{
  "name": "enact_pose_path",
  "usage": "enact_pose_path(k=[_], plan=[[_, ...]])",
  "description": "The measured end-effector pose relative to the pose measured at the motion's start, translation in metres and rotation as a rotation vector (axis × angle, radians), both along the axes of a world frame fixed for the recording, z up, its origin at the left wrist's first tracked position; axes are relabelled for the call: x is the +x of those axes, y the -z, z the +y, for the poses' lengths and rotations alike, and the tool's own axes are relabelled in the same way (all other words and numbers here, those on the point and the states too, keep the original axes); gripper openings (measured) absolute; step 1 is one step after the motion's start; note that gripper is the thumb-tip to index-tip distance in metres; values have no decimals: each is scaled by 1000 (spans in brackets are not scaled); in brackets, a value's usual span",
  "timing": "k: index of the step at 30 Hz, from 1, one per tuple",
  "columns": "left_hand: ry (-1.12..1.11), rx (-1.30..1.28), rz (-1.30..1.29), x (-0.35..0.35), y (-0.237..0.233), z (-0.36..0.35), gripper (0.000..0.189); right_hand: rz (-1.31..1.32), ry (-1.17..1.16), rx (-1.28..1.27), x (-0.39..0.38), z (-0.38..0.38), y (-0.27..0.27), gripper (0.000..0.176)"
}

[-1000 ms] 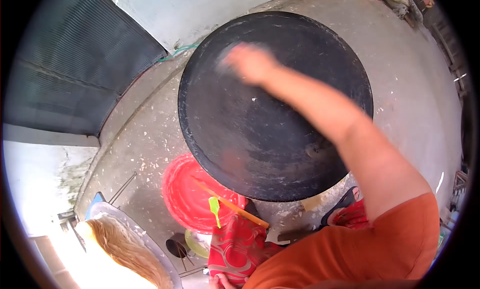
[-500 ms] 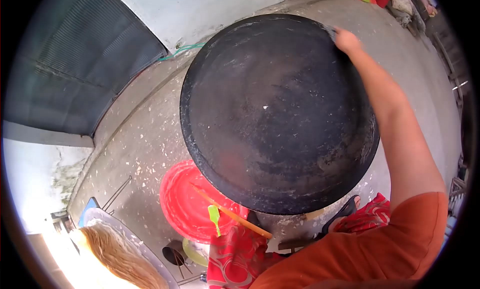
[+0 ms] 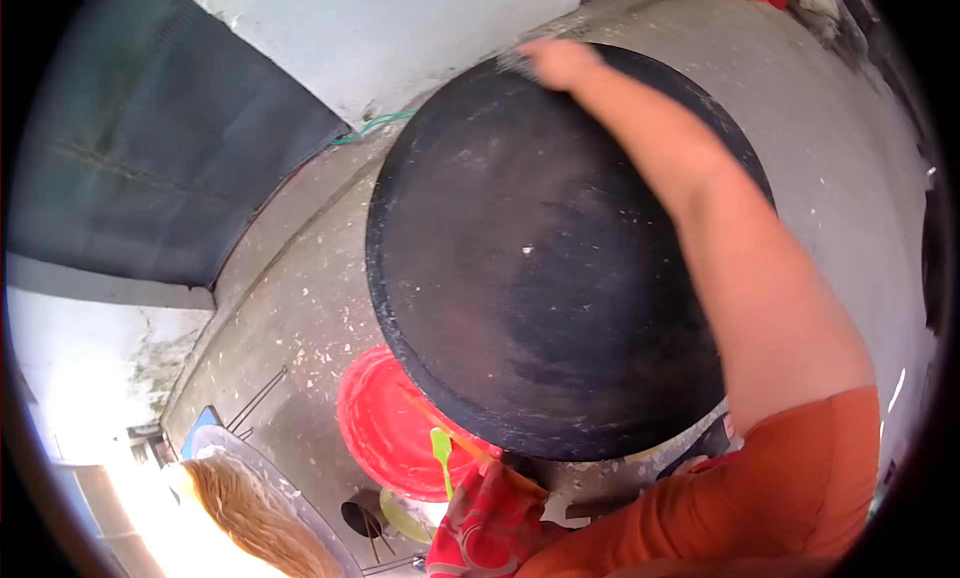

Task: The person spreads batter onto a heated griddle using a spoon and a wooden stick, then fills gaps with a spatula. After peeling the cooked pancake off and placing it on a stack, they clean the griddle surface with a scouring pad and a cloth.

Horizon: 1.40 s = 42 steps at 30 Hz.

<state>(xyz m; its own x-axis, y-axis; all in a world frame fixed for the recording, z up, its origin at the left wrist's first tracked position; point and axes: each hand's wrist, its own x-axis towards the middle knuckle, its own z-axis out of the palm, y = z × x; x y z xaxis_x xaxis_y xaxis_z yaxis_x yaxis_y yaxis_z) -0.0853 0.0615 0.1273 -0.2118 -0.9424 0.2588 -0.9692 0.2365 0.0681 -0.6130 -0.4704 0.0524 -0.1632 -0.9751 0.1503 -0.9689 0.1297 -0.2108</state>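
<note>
A speckled concrete floor [image 3: 300, 288] fills most of the view, with a dark ribbed shutter [image 3: 150, 148] at the upper left and a pale wall [image 3: 400, 28] beside it at the top. On the floor in the middle sits the pan [image 3: 520, 278], a wide, round, black thing with a scuffed, greyish rim and a darker, shinier patch toward its near side. The right arm [image 3: 720, 238] reaches from an orange sleeve [image 3: 780, 498] at the lower right, across the pan's right half, to its far rim. Below the pan's near-left edge lies a red basin [image 3: 385, 428], partly covered by that edge. At the lower left, well apart from the pan, is a pale tray [image 3: 215, 440] heaped with tan strands [image 3: 250, 518]. A red patterned cloth [image 3: 480, 533] shows at the bottom, just beside the basin. An orange stick [image 3: 455, 440] slants over the basin, and a green spatula [image 3: 441, 453] stands near it. A small dark cup [image 3: 358, 518] holding thin sticks sits under the basin's near side. A green hose [image 3: 375, 125] runs along the foot of the wall. The right hand [image 3: 560, 63] rests at the pan's far rim, fingers clenched on a small grey pad [image 3: 515, 60] pressed to the edge; blur hides what the pad is made of.
</note>
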Motion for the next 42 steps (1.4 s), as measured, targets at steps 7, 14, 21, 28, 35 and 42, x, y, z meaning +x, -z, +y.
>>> enact_pose_path(k=[7,14,21,28,35,42], plan=[[114,-16,-1,8,-6,0,63,22,98,-86,-153,250,0,35],[183,40,-42,13,-15,17,58,-95,-102,10,-12,460,-31,55],[73,-76,128,-12,-10,17,59,-2,-35,-77,-7,436,-28,43],[-47,-177,91,-7,0,16,36,189,189,-20,-169,213,20,35],[-70,-185,34,-7,-3,15,28,253,-35,79,-8,3,2,45],[-129,-376,154,-36,1,3,14,116,-576,38,221,4,-2,45]])
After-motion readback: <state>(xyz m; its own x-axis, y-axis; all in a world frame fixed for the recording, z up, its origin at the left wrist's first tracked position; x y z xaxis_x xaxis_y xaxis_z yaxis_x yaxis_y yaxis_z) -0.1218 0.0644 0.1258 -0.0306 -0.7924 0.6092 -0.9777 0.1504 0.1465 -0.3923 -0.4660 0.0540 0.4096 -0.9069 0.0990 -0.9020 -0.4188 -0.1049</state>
